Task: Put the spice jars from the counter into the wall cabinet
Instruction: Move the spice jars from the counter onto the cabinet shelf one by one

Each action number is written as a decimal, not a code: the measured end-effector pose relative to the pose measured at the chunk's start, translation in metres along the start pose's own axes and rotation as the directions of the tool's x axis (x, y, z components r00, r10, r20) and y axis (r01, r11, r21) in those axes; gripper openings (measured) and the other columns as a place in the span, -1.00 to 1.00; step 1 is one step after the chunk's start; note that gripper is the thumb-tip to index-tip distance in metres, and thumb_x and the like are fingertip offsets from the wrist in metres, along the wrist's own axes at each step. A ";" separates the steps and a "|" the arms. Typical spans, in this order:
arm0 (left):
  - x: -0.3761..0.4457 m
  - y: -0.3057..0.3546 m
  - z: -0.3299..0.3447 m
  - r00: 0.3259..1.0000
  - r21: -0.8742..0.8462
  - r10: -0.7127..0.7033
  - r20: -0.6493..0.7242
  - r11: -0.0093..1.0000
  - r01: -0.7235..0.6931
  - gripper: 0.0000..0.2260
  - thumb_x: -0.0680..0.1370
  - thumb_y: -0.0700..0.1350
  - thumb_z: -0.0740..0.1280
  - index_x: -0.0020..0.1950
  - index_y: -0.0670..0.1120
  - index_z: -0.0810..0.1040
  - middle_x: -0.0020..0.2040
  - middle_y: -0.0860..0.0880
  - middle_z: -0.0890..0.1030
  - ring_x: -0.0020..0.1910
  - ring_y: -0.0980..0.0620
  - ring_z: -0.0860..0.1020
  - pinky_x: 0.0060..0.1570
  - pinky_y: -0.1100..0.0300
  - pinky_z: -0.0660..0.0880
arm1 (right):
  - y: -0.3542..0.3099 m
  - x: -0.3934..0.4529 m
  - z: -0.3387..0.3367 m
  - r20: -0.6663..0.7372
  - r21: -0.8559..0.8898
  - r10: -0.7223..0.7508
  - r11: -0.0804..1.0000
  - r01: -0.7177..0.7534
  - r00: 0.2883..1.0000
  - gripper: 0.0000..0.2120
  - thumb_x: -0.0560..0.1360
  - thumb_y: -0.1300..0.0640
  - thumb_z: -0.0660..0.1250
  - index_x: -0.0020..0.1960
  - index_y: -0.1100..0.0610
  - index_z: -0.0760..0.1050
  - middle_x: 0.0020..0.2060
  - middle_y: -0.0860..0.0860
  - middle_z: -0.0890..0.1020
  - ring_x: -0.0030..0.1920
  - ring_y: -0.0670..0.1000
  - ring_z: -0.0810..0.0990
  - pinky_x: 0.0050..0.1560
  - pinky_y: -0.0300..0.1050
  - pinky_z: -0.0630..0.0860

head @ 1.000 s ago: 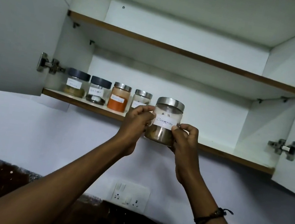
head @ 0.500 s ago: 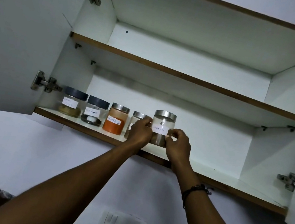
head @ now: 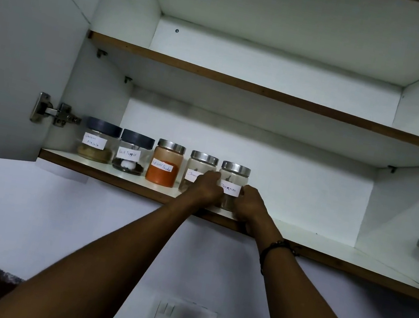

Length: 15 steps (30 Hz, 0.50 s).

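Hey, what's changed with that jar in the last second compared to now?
The cinnamon jar, held in the air below the bottom shelf a second ago, has gone up and in; it now stands there at the right end of the row. The left hand and right hand still hold its sides. The other four jars have not moved.

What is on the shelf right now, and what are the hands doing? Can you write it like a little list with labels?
shelf: lower shelf of the open wall cabinet
jars in the row: five
from the left: two dark-lid jars, orange powder jar, silver-lid jar, cinnamon jar
left hand: holds the cinnamon jar's left side
right hand: holds its right side
cinnamon jar: upright, at the right end of the row
upper shelf: its top is hidden from below
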State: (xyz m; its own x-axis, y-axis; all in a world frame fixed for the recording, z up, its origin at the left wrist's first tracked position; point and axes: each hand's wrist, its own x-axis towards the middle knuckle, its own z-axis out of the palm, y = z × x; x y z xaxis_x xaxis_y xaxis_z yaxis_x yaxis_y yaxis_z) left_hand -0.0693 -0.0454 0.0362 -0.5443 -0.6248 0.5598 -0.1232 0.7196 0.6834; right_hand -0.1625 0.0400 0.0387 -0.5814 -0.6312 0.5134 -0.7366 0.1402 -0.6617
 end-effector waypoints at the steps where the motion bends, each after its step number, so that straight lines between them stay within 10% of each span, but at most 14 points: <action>1: 0.001 0.000 0.001 1.000 0.033 -0.002 0.003 0.999 0.002 -0.72 0.54 -0.24 0.29 0.26 -0.20 0.50 0.27 -0.19 0.55 0.22 -0.17 0.53 0.22 -0.06 0.51 | 0.000 0.000 -0.001 0.027 -0.015 0.009 1.000 -0.008 1.000 -0.73 0.47 0.20 0.39 0.12 0.28 0.51 0.06 0.21 0.62 0.04 0.22 0.61 -0.05 0.00 0.54; 9: -0.037 -0.007 0.004 0.961 0.051 0.237 -0.144 0.972 -0.232 -0.76 0.57 -0.23 0.23 0.17 -0.18 0.60 0.09 -0.15 0.64 0.05 -0.06 0.58 -0.17 0.26 0.40 | 0.001 -0.043 -0.010 -0.119 0.055 -0.106 0.992 0.113 0.987 -0.83 0.44 0.29 0.24 0.00 0.29 0.52 -0.05 0.18 0.64 -0.04 0.20 0.60 -0.04 0.05 0.56; 13: -0.084 -0.020 0.014 0.892 -0.044 0.395 -0.220 0.909 -0.414 -0.78 0.60 -0.22 0.24 0.16 -0.15 0.63 0.06 -0.04 0.69 -0.03 0.12 0.58 -0.03 0.36 0.50 | 0.022 -0.094 -0.004 -0.189 0.218 -0.149 0.957 0.190 0.971 -0.68 0.52 0.27 0.28 0.26 0.12 0.54 0.08 -0.08 0.63 0.03 -0.13 0.59 -0.07 -0.45 0.48; 15: -0.105 -0.026 0.019 0.879 -0.103 0.400 -0.259 0.894 -0.437 -0.76 0.59 -0.21 0.26 0.20 -0.13 0.64 0.08 0.03 0.67 -0.01 0.20 0.56 -0.04 0.52 0.41 | 0.033 -0.117 0.001 -0.169 0.287 -0.147 0.939 0.191 0.975 -0.66 0.55 0.25 0.29 0.32 0.14 0.50 0.15 -0.06 0.62 0.13 -0.12 0.58 0.10 -0.38 0.48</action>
State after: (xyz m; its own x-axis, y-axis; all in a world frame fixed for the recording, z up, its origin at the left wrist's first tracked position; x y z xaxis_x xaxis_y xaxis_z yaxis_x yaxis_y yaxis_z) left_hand -0.0247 0.0074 -0.0489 -0.3128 -0.3400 0.8869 0.2130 0.8849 0.4143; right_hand -0.1187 0.1176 -0.0437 -0.5168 -0.5072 0.6897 -0.7031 -0.2081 -0.6799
